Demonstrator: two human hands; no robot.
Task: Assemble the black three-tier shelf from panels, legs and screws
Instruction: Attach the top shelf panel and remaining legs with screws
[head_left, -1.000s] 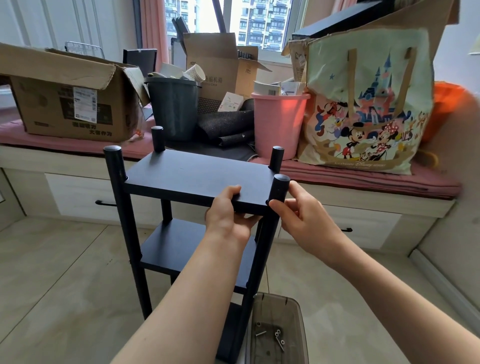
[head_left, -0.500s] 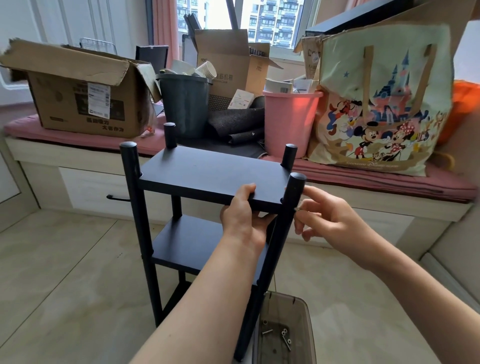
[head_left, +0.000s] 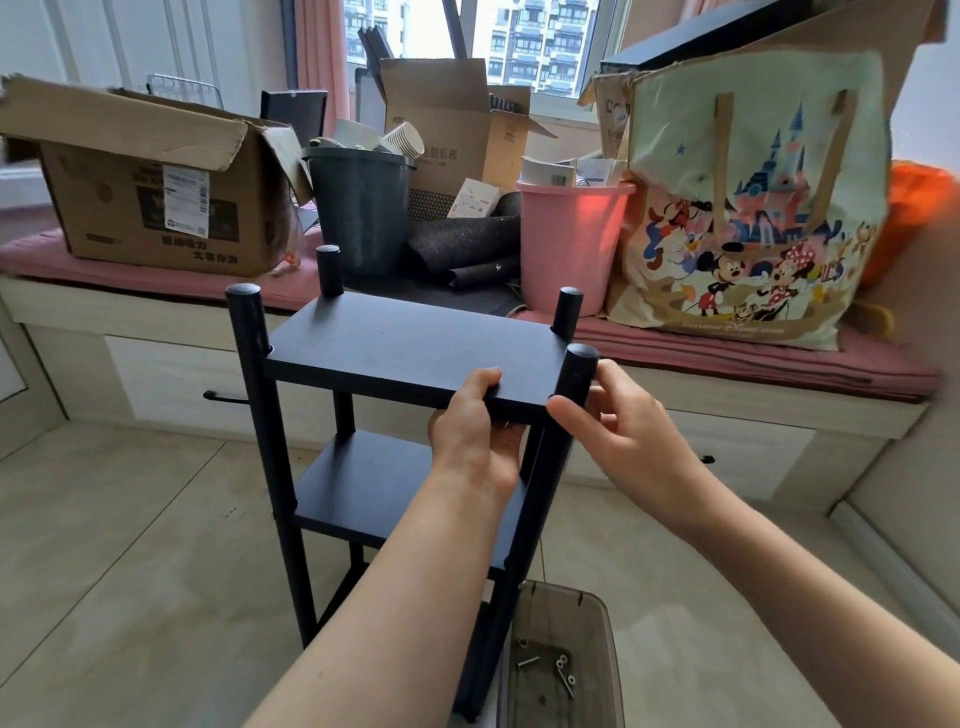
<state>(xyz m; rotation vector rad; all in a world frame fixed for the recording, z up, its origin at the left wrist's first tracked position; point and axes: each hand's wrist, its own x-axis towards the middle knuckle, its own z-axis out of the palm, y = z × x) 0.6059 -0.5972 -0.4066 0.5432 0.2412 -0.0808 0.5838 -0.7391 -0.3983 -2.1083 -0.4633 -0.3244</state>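
Black three-tier shelf (head_left: 415, 353) upright on tiled floor, below window bench | left hand (head_left: 475, 436) clamps top black panel's near edge, likely steadying it | right hand (head_left: 618, 431) curls round near-right black round leg (head_left: 574, 376), probably seating a screw | clear plastic bin (head_left: 602, 613) of loose screws (head_left: 561, 667) at shelf's foot.

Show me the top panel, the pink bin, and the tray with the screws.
top panel (head_left: 410, 345), head view, bare middle of its upper face
pink bin (head_left: 571, 244), head view, front wall
screw tray (head_left: 602, 649), head view, right wall
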